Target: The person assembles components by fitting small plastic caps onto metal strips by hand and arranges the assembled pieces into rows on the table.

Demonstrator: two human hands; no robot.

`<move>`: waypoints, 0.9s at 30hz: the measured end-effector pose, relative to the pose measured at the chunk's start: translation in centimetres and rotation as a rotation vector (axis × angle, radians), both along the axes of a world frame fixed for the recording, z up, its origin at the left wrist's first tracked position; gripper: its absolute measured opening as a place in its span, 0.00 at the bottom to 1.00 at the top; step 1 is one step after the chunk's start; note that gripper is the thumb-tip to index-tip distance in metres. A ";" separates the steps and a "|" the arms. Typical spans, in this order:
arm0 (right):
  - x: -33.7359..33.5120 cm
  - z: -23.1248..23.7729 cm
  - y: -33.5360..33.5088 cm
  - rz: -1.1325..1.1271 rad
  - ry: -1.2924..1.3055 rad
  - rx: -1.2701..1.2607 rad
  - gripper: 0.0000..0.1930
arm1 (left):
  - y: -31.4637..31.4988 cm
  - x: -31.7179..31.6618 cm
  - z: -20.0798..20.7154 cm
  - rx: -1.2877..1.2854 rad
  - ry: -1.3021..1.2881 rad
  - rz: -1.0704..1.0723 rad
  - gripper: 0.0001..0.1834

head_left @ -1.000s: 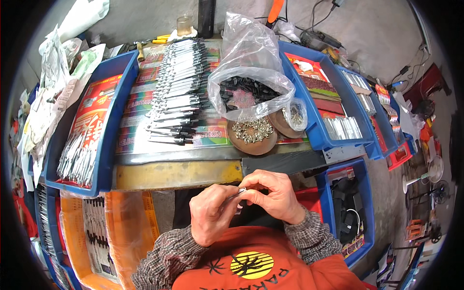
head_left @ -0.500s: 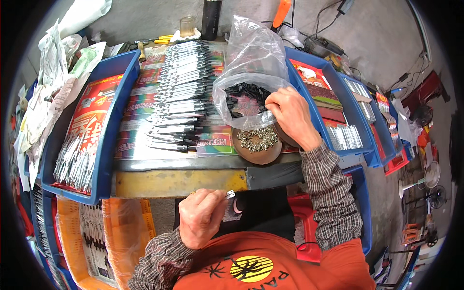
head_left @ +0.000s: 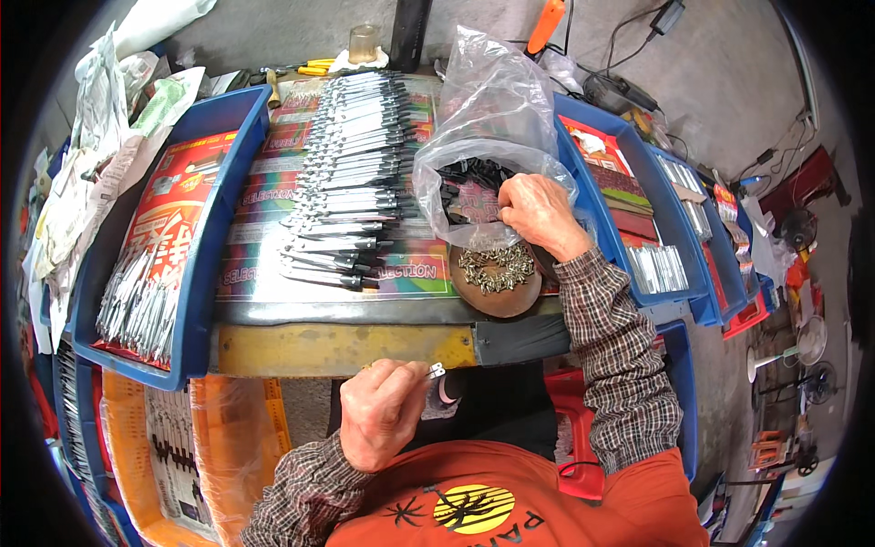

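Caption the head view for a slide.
Left hand holding a metal piece, right hand at a bag of black parts.

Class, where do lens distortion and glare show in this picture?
Head view: black corners frame the rounded image, and the fan near the right rim appears tipped; head view: pale glare on the mat, bright highlights on the bag.

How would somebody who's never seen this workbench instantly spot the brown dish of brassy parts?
Follow the yellow front edge of the workbench rightward to where the black covering begins. Just behind there, in front of the clear plastic bag, sits a round brown dish. Its heap of small brass-coloured metal parts sets it apart from the bag, which holds black pieces.
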State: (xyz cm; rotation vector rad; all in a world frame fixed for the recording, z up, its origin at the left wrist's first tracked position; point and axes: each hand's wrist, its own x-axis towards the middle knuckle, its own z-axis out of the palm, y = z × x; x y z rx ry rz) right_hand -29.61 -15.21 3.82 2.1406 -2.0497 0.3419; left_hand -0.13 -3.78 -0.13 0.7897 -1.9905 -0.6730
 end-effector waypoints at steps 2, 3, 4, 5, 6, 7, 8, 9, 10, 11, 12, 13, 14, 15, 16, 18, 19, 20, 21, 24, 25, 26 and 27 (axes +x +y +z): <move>0.1 0.0 0.1 0.019 -0.044 0.018 0.08 | 0.0 0.0 -0.1 0.003 -0.001 -0.005 0.10; 0.3 0.2 0.4 0.009 -0.024 0.013 0.06 | 0.0 0.0 -0.1 0.003 -0.004 -0.009 0.10; 0.4 0.3 0.5 0.002 -0.005 0.006 0.04 | 0.0 0.0 -0.1 0.003 -0.004 -0.007 0.10; 0.4 0.2 0.5 0.004 -0.006 0.006 0.04 | 0.0 0.0 -0.1 0.002 -0.004 -0.007 0.10; 0.4 -0.1 0.3 0.020 0.009 -0.015 0.05 | 0.1 0.0 -0.1 0.001 -0.003 -0.008 0.11; 0.3 -0.2 0.2 0.035 0.024 -0.037 0.05 | 0.1 0.1 -0.1 0.000 -0.002 -0.007 0.11; 0.4 -0.1 0.2 0.037 0.024 -0.037 0.05 | 0.1 0.1 -0.2 -0.001 -0.006 -0.006 0.11; 0.5 -0.1 0.1 0.033 0.017 -0.015 0.05 | 0.1 0.1 -0.2 -0.003 -0.010 -0.005 0.11; 0.6 0.0 0.1 0.029 0.011 0.008 0.05 | 0.1 0.1 -0.3 -0.002 -0.009 -0.004 0.11; 0.6 0.2 0.1 0.030 0.012 0.008 0.05 | 0.1 0.1 -0.3 -0.007 -0.008 -0.011 0.11; 0.5 0.4 0.2 0.033 -0.041 0.043 0.06 | 0.1 0.1 -0.4 -0.011 -0.008 -0.018 0.11; 0.5 0.5 0.2 0.037 -0.096 0.078 0.08 | 0.1 0.1 -0.4 -0.010 -0.008 -0.016 0.11; 0.6 0.3 0.1 0.039 -0.096 0.079 0.08 | 0.1 0.1 -0.3 -0.014 -0.007 -0.016 0.11; 0.6 0.1 -0.1 0.081 -0.180 0.053 0.08 | 0.1 0.1 -0.3 -0.018 -0.006 -0.017 0.11; 0.7 0.1 -0.1 0.120 -0.264 0.026 0.07 | 0.0 0.1 -0.3 -0.018 -0.005 -0.018 0.11; 1.0 0.5 -0.3 0.096 -0.421 0.006 0.07 | 0.0 0.1 -0.3 -0.012 -0.011 -0.019 0.12; 1.1 0.6 -0.3 0.076 -0.580 -0.013 0.07 | 0.0 0.1 -0.3 -0.011 -0.011 -0.018 0.12; 1.0 0.5 -0.5 0.077 -0.581 -0.012 0.07 | 0.0 0.1 -0.3 -0.009 -0.010 -0.015 0.12; 0.9 0.4 -0.6 0.081 -0.613 -0.025 0.07 | 0.0 0.1 -0.3 -0.008 -0.008 -0.012 0.12; -0.1 -0.3 -0.6 0.100 -0.606 -0.041 0.09 | 0.1 0.1 -0.2 -0.023 -0.003 -0.012 0.12; -0.1 -0.5 -0.6 0.116 -0.577 -0.034 0.09 | 0.1 0.0 -0.3 -0.018 -0.005 -0.011 0.12; -0.2 -0.5 -0.5 0.116 -0.578 -0.030 0.09 | 0.1 -0.1 -0.4 -0.018 0.000 -0.012 0.12; -0.2 -0.4 -0.3 0.132 -0.526 -0.003 0.10 | 0.0 -0.2 -0.5 -0.019 0.007 -0.013 0.12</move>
